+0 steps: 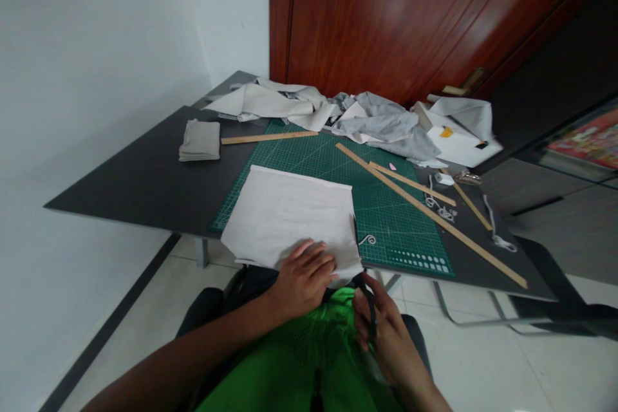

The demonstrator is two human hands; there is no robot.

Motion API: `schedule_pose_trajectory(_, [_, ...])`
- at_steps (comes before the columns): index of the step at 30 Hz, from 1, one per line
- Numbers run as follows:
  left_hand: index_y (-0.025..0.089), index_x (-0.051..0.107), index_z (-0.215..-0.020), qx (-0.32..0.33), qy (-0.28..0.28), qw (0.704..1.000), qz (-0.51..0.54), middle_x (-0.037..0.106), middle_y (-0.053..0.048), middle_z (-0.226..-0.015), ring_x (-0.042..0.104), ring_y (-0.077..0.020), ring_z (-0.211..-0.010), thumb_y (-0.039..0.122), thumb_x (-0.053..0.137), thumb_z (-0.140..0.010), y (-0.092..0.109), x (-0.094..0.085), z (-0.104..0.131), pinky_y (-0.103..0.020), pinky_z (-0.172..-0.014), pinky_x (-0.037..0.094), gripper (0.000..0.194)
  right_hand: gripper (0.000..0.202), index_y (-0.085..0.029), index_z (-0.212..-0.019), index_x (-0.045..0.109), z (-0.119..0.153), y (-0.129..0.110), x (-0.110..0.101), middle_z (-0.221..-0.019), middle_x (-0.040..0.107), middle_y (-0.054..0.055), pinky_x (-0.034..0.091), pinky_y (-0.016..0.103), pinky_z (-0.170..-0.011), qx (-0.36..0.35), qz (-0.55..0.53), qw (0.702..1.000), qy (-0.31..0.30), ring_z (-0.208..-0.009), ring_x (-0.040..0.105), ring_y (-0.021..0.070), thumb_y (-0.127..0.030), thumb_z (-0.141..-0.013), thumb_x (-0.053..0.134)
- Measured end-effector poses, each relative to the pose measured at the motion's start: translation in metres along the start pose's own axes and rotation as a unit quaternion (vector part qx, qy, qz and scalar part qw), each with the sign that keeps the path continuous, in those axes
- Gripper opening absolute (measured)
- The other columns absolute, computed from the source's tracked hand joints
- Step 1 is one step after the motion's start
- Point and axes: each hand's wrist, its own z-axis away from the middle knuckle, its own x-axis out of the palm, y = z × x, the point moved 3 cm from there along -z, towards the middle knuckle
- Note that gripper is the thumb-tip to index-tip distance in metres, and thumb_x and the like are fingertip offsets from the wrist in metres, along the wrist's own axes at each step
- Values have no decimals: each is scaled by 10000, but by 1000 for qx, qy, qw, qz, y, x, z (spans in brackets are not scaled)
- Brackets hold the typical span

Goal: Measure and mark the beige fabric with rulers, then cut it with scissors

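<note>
A pale fabric piece, roughly rectangular, lies on the green cutting mat and hangs a little over the table's front edge. Pressed on its lower part is my left hand, fingers stretched out and flat. My right hand grips black-handled scissors at the fabric's lower right corner. A dark blade seems to run along the right edge of the cloth, partly hidden. Just right of that edge, a thin white curled strip rests on the mat.
Wooden rulers lie across the mat and table. Folded beige cloth sits at the left. Crumpled grey fabric and a white box are along the back, before a wooden door. White cord lies at the right.
</note>
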Motion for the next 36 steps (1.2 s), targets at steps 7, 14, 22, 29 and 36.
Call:
schedule_pose_trajectory(7, [184, 689, -1117, 2, 8, 1000, 6, 798, -32, -1065, 719, -229, -1159, 195, 556, -1040, 0, 0, 0, -464, -1127, 493, 154, 823, -247, -1425, 536, 2, -5, 0, -679, 559, -86, 323, 196, -376, 5, -1, 1000, 4, -447, 423, 74, -625, -767, 853])
schedule_pose_trajectory(14, [171, 690, -1122, 13, 13, 1000, -13, 798, -34, -1079, 726, -225, -1145, 216, 540, -1056, 0, 1, 1, -447, -1117, 503, 170, 834, -243, -1408, 549, 3, -7, 0, -656, 537, -98, 323, 191, -381, 27, -22, 999, 15, -446, 424, 75, -610, -735, 876])
schedule_pose_trajectory(22, [172, 716, -1046, 58, 17, 998, -29, 793, -57, -1060, 741, -213, -1080, 224, 533, -1063, 14, -1, 4, -391, -1026, 560, 191, 827, -252, -1276, 625, 17, 8, -25, -615, 499, -94, 255, 182, -382, 83, -67, 993, 57, -445, 360, 68, -639, -614, 933])
schedule_pose_trajectory(29, [167, 720, -1036, 71, 14, 997, -38, 791, -62, -1088, 741, -205, -1044, 243, 567, -1050, 19, 2, 8, -362, -973, 566, 172, 801, -258, -1245, 641, 17, 10, -21, -628, 501, -94, 260, 192, -407, 74, -103, 990, 69, -465, 345, 68, -635, -603, 938])
schedule_pose_trajectory(36, [149, 708, -1011, 68, 18, 997, -37, 776, -90, -1171, 672, -273, -1261, 233, 594, -1020, 13, 3, 12, -434, -1110, 533, 141, 775, -251, -1196, 655, -1, -7, -14, -582, 440, -111, 244, 191, -390, 62, -97, 992, 60, -455, 316, 74, -617, -581, 950])
